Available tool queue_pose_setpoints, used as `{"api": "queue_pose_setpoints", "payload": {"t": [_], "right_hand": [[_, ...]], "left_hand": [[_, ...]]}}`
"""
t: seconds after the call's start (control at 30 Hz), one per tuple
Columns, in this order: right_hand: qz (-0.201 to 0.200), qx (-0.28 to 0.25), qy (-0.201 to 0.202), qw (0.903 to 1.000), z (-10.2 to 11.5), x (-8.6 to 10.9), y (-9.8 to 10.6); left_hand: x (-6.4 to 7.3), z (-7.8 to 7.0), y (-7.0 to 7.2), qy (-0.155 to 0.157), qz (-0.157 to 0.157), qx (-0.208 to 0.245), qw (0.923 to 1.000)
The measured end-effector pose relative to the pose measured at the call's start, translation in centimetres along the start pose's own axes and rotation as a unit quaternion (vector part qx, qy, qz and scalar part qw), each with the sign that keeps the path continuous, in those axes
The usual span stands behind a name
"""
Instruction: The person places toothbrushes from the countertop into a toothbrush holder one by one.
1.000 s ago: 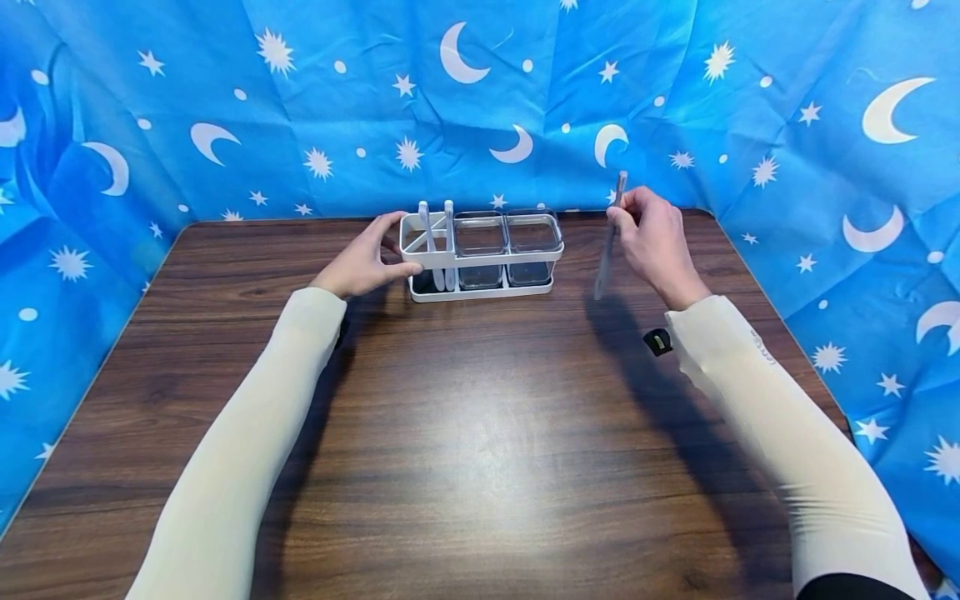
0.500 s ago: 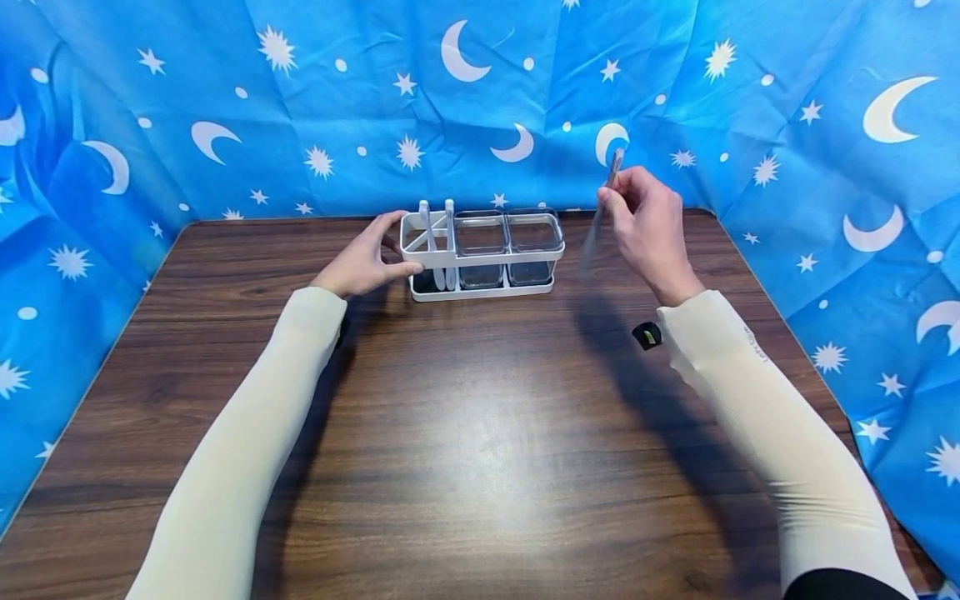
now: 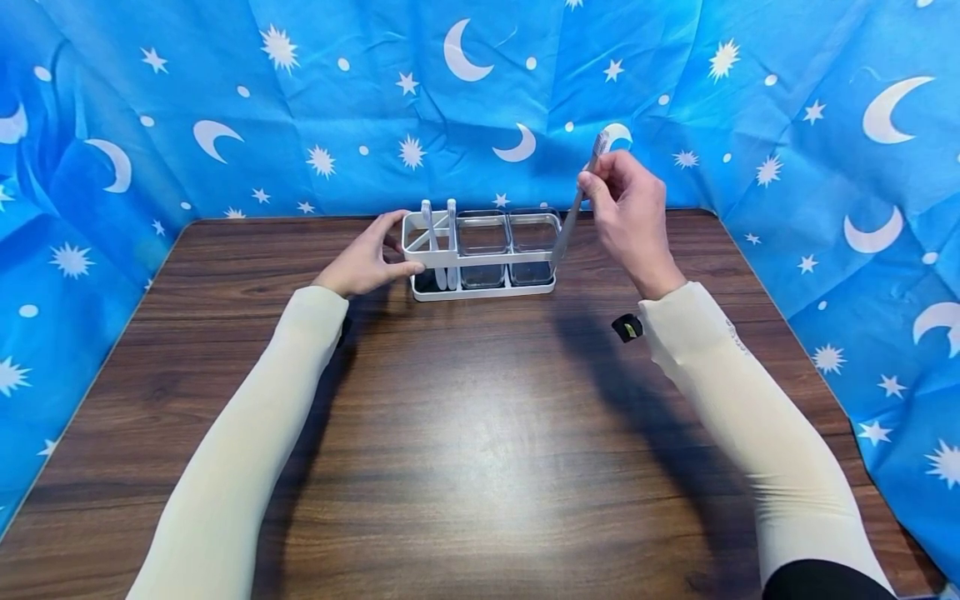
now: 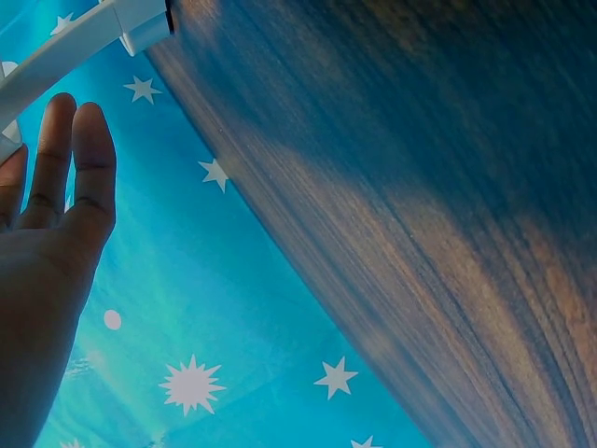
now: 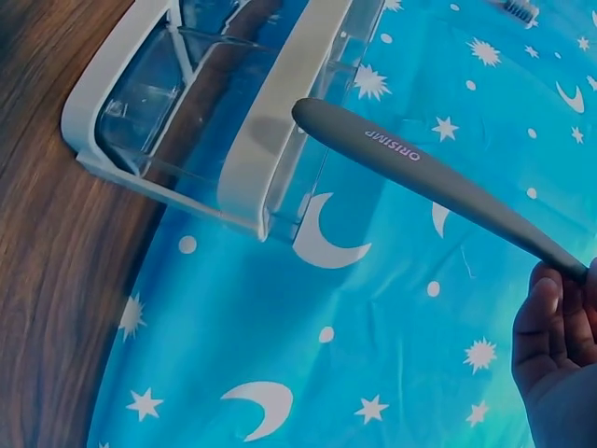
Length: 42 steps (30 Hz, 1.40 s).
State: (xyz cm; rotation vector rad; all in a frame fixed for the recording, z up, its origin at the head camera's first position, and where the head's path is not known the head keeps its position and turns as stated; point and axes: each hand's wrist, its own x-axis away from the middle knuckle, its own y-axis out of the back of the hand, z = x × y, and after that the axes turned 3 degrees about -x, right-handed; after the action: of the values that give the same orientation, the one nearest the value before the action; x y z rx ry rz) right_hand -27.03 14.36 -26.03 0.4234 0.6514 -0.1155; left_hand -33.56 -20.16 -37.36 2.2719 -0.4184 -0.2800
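Note:
A white toothbrush holder (image 3: pixel 487 261) stands upright at the back of the table. Two light toothbrushes (image 3: pixel 452 218) stand in its left part, heads up; two clear cups (image 3: pixel 534 273) occupy its middle and right. My left hand (image 3: pixel 369 260) holds the holder's left end, thumb at the front and a finger behind. In the left wrist view, two fingers (image 4: pixel 92 159) stick out beside the holder. Pinched near its bristled head by my right hand (image 3: pixel 632 218), a grey toothbrush (image 5: pixel 420 173) slants down-left in the air, its handle end overlapping the holder's right cup in the head view.
The brown wooden table (image 3: pixel 480 467) extends forward from the holder. A blue curtain (image 3: pixel 360 100) with moons and stars hangs right behind the table's back edge and along both sides.
My right hand has moved left and slightly up with the grey toothbrush, which now tilts more and overlaps the holder's right end. My left hand and the holder stay put.

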Motion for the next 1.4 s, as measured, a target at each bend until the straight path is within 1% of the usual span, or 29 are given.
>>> {"api": "queue_pose_setpoints", "payload": {"t": [0.1, 0.2, 0.43, 0.73, 0.87, 0.97, 1.03, 1.27, 1.4], "right_hand": [[-0.001, -0.011, 0.007, 0.9999, 0.7, -0.1, -0.4], [-0.004, -0.026, 0.019, 0.9995, 0.9, -0.3, -0.9], [-0.022, -0.073, 0.072, 0.9945, 1.6, -0.4, -2.7], [0.002, -0.101, 0.123, 0.9873, 2.2, -0.6, -5.3], [0.016, -0.104, 0.142, 0.9843, 2.8, -0.6, -6.4], [0.031, -0.106, 0.143, 0.9835, 2.9, -0.6, -7.1], [0.041, -0.106, 0.136, 0.9843, 2.7, -0.6, -7.7], [0.073, -0.095, 0.105, 0.9872, -0.6, -1.0, -10.3], [0.090, -0.072, 0.093, 0.9890, -1.5, -1.1, -11.2]], "left_hand": [[0.0, 0.0, 0.1, 0.003, 0.000, -0.002, 1.0000], [0.1, 0.0, 0.2, 0.006, 0.001, -0.002, 1.0000], [0.0, 0.1, 0.0, -0.002, -0.001, 0.003, 1.0000], [0.0, -0.1, 0.0, -0.001, 0.000, 0.002, 1.0000], [0.0, 0.1, 0.0, 0.000, 0.001, 0.004, 1.0000], [0.0, 0.1, 0.0, 0.000, 0.001, 0.006, 1.0000], [0.0, 0.1, 0.0, -0.001, 0.000, 0.007, 1.0000], [0.0, 0.0, 0.0, 0.001, -0.003, 0.004, 1.0000], [0.0, -0.1, -0.1, 0.005, -0.005, -0.003, 1.0000]]}}
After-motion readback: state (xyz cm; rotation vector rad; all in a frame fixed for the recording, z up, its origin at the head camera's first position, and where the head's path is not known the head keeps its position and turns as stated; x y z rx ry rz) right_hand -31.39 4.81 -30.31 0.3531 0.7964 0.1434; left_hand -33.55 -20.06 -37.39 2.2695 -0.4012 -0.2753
